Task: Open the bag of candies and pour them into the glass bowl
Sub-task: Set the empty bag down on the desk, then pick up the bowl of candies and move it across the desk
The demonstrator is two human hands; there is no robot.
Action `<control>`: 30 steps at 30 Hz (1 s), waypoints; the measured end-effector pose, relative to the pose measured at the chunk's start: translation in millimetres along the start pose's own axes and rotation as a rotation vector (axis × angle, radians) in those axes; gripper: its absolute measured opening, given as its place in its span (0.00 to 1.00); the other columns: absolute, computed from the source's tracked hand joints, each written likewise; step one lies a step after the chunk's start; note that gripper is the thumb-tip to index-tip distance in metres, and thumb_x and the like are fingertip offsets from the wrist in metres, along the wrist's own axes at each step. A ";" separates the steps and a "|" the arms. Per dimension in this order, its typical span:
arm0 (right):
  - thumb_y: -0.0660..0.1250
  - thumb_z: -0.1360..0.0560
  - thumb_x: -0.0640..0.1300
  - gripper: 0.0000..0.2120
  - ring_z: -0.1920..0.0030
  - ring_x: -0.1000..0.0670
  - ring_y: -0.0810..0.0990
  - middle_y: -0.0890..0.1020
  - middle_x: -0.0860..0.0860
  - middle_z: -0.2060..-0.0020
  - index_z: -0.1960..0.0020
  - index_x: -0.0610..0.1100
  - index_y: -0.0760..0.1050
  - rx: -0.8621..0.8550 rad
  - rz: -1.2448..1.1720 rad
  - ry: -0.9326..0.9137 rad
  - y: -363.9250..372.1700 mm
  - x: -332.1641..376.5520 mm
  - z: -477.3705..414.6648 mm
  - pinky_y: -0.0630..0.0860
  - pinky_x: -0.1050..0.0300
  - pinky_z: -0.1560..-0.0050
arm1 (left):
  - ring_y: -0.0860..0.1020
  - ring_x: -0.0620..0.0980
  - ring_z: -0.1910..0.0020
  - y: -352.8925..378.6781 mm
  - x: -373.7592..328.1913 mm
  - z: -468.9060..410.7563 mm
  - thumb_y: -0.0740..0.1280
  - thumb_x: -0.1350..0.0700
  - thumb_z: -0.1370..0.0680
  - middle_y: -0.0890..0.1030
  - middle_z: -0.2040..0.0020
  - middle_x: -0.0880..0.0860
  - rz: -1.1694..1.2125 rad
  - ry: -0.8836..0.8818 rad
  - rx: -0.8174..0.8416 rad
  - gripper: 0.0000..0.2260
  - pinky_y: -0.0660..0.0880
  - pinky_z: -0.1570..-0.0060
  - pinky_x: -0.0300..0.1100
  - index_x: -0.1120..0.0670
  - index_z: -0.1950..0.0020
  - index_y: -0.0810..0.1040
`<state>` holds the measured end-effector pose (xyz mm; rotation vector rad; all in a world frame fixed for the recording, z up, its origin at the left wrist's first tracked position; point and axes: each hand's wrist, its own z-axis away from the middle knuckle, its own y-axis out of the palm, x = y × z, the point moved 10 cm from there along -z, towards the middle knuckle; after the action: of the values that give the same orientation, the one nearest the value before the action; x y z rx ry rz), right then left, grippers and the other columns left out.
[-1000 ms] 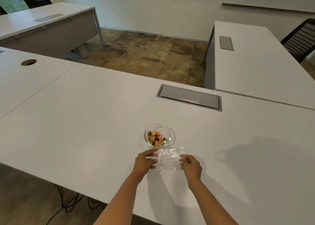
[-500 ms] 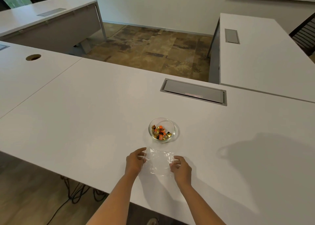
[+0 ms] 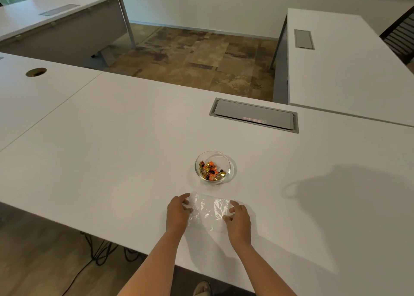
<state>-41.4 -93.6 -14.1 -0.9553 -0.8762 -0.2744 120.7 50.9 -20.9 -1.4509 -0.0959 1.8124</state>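
Since a second ago we have lowered the bag [image 3: 208, 211] flat onto the bench [image 3: 112, 161]; our left hand [image 3: 177, 212] and right hand [image 3: 238, 217] press its ends, fingers spread; candies [image 3: 210, 170] fill the glass bowl [image 3: 227, 161] just beyond; pouring looks done

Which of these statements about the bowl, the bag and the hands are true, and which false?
1. The candies are in the glass bowl. True.
2. The plastic bag is full of candies. False: it looks empty and lies flat on the table.
3. The left hand and right hand are at opposite sides of the bag. True.
4. The bowl is tipped over. False: it stands upright.
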 end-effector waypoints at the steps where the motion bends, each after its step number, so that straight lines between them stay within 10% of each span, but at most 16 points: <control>1: 0.65 0.26 0.32 0.21 0.54 0.49 0.78 0.75 0.45 0.46 0.34 0.41 0.69 -0.003 -0.001 0.003 -0.3 -0.5 0.2 0.74 0.61 0.49 | 0.74 0.51 0.57 0.3 0.3 0.3 0.67 0.70 0.28 0.76 0.51 0.56 -0.001 -0.005 0.001 0.20 0.74 0.53 0.42 0.58 0.37 0.76; 11: 0.71 0.29 0.37 0.24 0.53 0.49 0.77 0.75 0.48 0.48 0.35 0.44 0.69 -0.085 -0.238 -0.061 -27.2 26.9 -23.2 0.76 0.58 0.50 | 0.76 0.51 0.54 -14.1 -28.0 -13.6 0.67 0.57 0.24 0.80 0.47 0.60 0.081 0.040 -0.096 0.15 0.74 0.50 0.43 0.58 0.38 0.75; 20: 0.76 0.35 0.39 0.48 0.30 0.43 0.63 0.60 0.43 0.29 0.25 0.44 0.49 0.280 -0.087 -0.040 0.7 48.3 -77.6 0.65 0.47 0.30 | 0.73 0.57 0.35 -6.9 -74.8 -50.5 0.57 0.53 0.19 0.76 0.34 0.59 0.215 -0.011 -0.065 0.17 0.69 0.37 0.49 0.57 0.34 0.72; 30: 0.79 0.39 0.38 0.43 0.35 0.45 0.72 0.73 0.45 0.35 0.30 0.46 0.60 0.312 -0.272 -0.131 12.5 68.9 -90.0 0.71 0.43 0.34 | 0.72 0.57 0.34 15.4 -75.6 -65.9 0.55 0.53 0.19 0.76 0.34 0.58 0.325 -0.085 0.033 0.17 0.69 0.32 0.56 0.56 0.34 0.73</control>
<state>57.0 -147.7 5.6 -0.5682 -1.1349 -0.2982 170.6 -32.3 8.5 -1.4291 0.1347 2.1259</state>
